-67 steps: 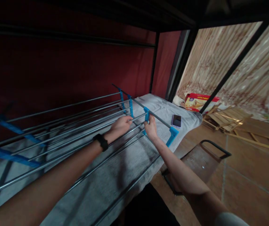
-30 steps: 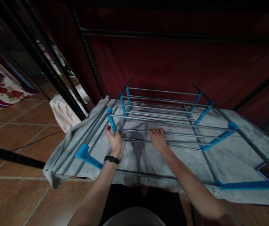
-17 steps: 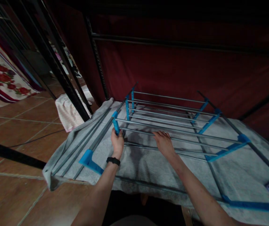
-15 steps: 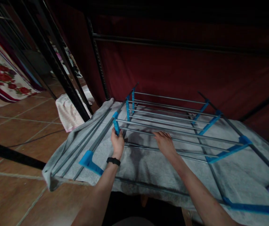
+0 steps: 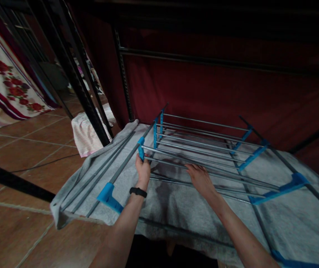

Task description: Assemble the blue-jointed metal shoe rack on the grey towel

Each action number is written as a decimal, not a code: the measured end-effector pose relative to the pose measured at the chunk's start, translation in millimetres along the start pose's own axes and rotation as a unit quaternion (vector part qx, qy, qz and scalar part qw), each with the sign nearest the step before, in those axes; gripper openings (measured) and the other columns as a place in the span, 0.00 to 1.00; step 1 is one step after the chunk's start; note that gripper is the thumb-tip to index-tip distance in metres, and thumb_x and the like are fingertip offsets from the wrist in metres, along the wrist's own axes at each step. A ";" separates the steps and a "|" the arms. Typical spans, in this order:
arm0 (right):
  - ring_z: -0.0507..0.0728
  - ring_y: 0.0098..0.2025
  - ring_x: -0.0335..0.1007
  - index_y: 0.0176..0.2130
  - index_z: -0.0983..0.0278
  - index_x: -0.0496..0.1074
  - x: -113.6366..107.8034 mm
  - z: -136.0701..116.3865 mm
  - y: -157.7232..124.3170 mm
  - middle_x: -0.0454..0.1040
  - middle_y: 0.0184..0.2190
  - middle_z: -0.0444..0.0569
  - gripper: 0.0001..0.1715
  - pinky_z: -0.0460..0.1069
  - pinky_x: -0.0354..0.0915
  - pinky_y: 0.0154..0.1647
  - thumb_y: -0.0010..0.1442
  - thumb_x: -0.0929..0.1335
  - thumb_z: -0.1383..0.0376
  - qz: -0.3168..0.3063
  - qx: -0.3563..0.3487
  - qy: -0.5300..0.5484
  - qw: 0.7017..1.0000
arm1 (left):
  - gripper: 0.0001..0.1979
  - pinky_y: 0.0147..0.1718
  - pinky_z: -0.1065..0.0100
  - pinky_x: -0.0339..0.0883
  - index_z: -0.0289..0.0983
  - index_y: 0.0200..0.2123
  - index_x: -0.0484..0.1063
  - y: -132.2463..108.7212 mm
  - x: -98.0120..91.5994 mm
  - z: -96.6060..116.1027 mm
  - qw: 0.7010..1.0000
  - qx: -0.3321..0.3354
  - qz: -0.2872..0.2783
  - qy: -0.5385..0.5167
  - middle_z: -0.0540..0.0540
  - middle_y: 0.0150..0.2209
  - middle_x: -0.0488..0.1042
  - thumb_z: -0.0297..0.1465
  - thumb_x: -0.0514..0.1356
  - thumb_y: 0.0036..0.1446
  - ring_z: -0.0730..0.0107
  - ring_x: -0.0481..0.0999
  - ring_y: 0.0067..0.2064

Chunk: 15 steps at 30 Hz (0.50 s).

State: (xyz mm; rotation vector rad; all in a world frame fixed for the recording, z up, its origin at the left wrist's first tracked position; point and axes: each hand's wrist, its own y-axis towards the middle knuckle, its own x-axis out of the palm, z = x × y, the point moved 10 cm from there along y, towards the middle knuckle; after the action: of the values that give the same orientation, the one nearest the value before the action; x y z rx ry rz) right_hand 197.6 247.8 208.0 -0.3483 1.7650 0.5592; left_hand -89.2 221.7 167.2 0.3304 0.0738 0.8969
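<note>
A rack of grey metal rods (image 5: 198, 129) with blue plastic brackets stands on a grey cloth-covered surface. My left hand (image 5: 143, 170), with a black band on the wrist, grips the lower end of the near-left blue bracket (image 5: 141, 149), into which rods run. My right hand (image 5: 200, 178) has its fingers bent over the lower near rod (image 5: 167, 162), around the middle of the rack; its thumb is hidden. Another blue bracket (image 5: 280, 190) carries the far ends of these rods at the right. A blue corner joint (image 5: 109, 197) sits left of my left forearm.
Several loose grey rods (image 5: 100, 172) lie on the grey cloth (image 5: 173, 204) at the left. Dark metal posts (image 5: 70, 67) rise at the left, and a dark red curtain (image 5: 204, 85) hangs behind. A striped cloth (image 5: 85, 134) rests near the tiled floor (image 5: 16, 178).
The view has shifted slightly, so the rack sits lower and farther right. Both hands keep their places on the bracket and rod. The near rods' right ends look closer together.
</note>
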 end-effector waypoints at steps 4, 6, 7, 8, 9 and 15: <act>0.58 0.52 0.72 0.57 0.58 0.71 0.1 0.8 -0.8 0.76 0.53 0.49 0.21 0.53 0.61 0.54 0.70 0.59 0.66 0.006 0.001 0.011 1.000 | 0.04 0.38 0.64 0.66 0.39 0.32 0.66 1.7 2.1 -1.5 1.000 -0.001 -0.008 -0.003 0.49 0.30 0.68 0.29 0.56 0.49 0.67 0.69 0.33; 0.59 0.52 0.72 0.57 0.58 0.71 0.7 1.3 -0.7 0.76 0.53 0.49 0.21 0.53 0.61 0.55 0.70 0.59 0.66 0.007 0.000 0.016 1.000 | 0.05 0.40 0.64 0.66 0.39 0.33 0.66 1.9 2.7 -1.8 1.000 0.002 -0.014 -0.001 0.49 0.31 0.68 0.31 0.57 0.50 0.67 0.69 0.34; 0.59 0.52 0.72 0.57 0.58 0.72 0.7 1.5 -0.6 0.76 0.53 0.49 0.21 0.53 0.61 0.55 0.70 0.59 0.66 0.008 0.000 0.019 1.000 | 0.06 0.41 0.64 0.66 0.39 0.34 0.66 1.8 3.0 -1.8 1.000 0.003 -0.016 -0.001 0.49 0.31 0.68 0.32 0.57 0.51 0.66 0.69 0.35; 0.59 0.52 0.72 0.57 0.58 0.72 0.4 1.5 -0.6 0.76 0.53 0.50 0.21 0.53 0.61 0.55 0.70 0.59 0.66 0.009 -0.001 0.020 1.000 | 0.06 0.41 0.63 0.66 0.39 0.35 0.66 1.5 3.1 -1.6 1.000 0.004 -0.018 0.000 0.49 0.32 0.68 0.33 0.57 0.52 0.66 0.69 0.35; 0.59 0.53 0.72 0.57 0.58 0.72 -0.4 1.4 -0.6 0.76 0.53 0.50 0.21 0.53 0.61 0.55 0.70 0.59 0.66 0.010 -0.001 0.022 1.000 | 0.07 0.41 0.63 0.66 0.39 0.35 0.66 1.2 3.2 -1.1 1.000 0.006 -0.020 0.001 0.49 0.32 0.68 0.34 0.57 0.53 0.66 0.69 0.35; 0.59 0.53 0.72 0.58 0.58 0.72 -6.0 -1.5 -1.7 0.75 0.55 0.50 0.21 0.54 0.62 0.55 0.70 0.59 0.66 0.018 0.001 0.017 1.000 | 0.06 0.41 0.62 0.67 0.40 0.35 0.65 -0.6 2.9 3.0 1.000 0.012 -0.023 0.018 0.49 0.32 0.68 0.36 0.58 0.57 0.64 0.70 0.37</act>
State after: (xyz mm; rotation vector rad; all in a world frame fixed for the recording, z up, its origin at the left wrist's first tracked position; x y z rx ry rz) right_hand 198.8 245.2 213.8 -0.3268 1.8072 0.5813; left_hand -86.3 222.8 170.1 0.3340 0.1241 0.8575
